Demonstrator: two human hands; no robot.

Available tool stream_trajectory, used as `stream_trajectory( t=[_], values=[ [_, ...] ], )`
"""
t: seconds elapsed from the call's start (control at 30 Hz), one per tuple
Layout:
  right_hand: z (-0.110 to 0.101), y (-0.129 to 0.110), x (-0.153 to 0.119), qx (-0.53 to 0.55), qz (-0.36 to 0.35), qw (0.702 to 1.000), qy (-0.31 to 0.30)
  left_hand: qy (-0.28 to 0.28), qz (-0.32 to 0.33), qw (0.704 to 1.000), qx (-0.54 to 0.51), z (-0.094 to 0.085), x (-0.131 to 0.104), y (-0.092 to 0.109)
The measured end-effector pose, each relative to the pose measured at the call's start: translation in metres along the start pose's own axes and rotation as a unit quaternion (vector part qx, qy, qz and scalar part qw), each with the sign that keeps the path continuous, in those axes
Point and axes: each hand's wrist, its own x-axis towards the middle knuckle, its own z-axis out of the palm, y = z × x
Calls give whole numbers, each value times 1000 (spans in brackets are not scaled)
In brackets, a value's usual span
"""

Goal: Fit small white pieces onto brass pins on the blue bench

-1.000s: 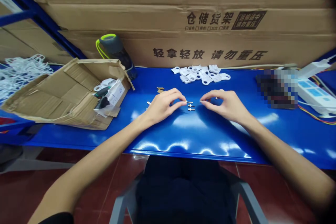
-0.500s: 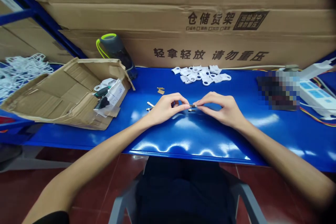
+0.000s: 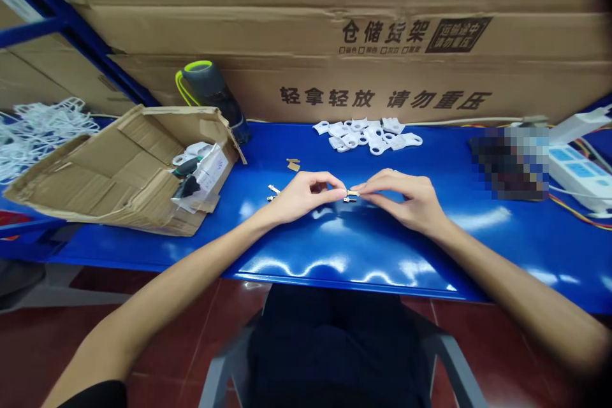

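Between the fingertips of both hands is a small brass-coloured metal piece, too small to name more exactly. My left hand pinches its left end between thumb and forefinger. On the other end, my right hand is closed in a similar pinch. Just below the fingertips lies a second small metal piece on the blue table. More small metal pieces lie by my left wrist, partly hidden by the hand. Small brown scraps rest farther back.
A pile of white plastic parts with holes lies at the back. To the left stand an open cardboard box with bagged items, a dark bottle and white looped pieces. A power strip and cables are at right.
The small piece between the fingertips now shows a brighter, brass-coloured face; it looked darker before. Both hands stay in almost the same place, still pinching.
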Motion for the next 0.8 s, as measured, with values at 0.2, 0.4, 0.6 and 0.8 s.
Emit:
stream_trajectory(
  t=[0.2, 0.4, 0.6, 0.8],
  values=[
    [0, 2, -2, -63, -52, 997, -6, -4, -9, 1000, -2, -1, -1, 2],
    [1, 7, -2, -113, -122, 986, -12, 2, -3, 1000, 13, 0, -1, 3],
    [0, 5, -1, -145, -119, 982, -23, 11, -6, 1000, 16, 1, -1, 5],
    [1, 3, 0, -124, -106, 987, -3, 16, -11, 1000, 16, 1, -1, 5]
  ],
)
